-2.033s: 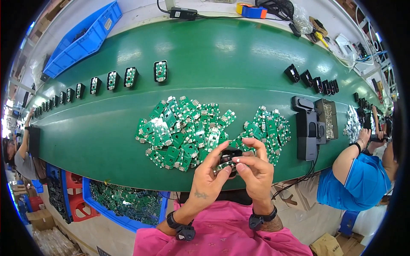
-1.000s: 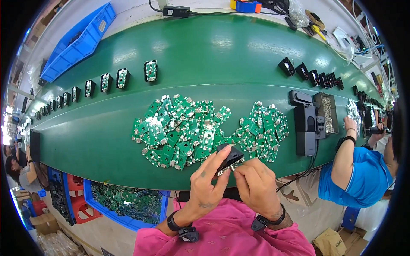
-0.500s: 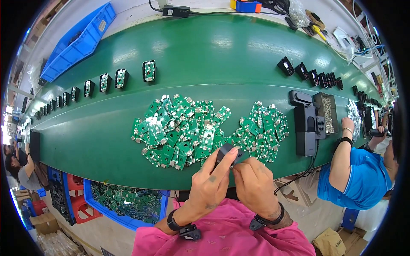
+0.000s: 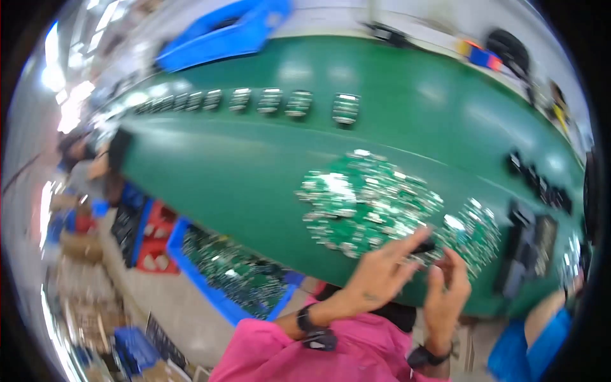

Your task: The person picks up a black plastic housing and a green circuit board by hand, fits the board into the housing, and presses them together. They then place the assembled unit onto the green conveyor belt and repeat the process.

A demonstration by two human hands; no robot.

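Frame is motion-blurred, fine detail lost. Left hand (image 4: 379,270) has the black case (image 4: 425,244) between thumb and fingers, grip partly closed around it. Case is in front of the person, over the near side of the green table (image 4: 223,172), close to the gap between two board piles. Right hand (image 4: 447,290) is just beside it, fingers bent, thumb and forefinger slightly apart; can't tell whether they pinch anything or touch the case.

Big pile of green circuit boards (image 4: 363,210) sits beyond the left hand; smaller pile (image 4: 476,237) beyond the right. Row of cases with boards (image 4: 345,109) runs off to the far left, slightly curved by the lens. Group of black cases (image 4: 541,184) at right, beyond a dark grey device (image 4: 517,251). Blue bin (image 4: 223,41) at the table's far-left edge. Below the near edge, at left: blue crate (image 4: 199,280) full of boards, red stool (image 4: 158,239) beside it. Co-worker's blue sleeve (image 4: 541,344) at lower right.
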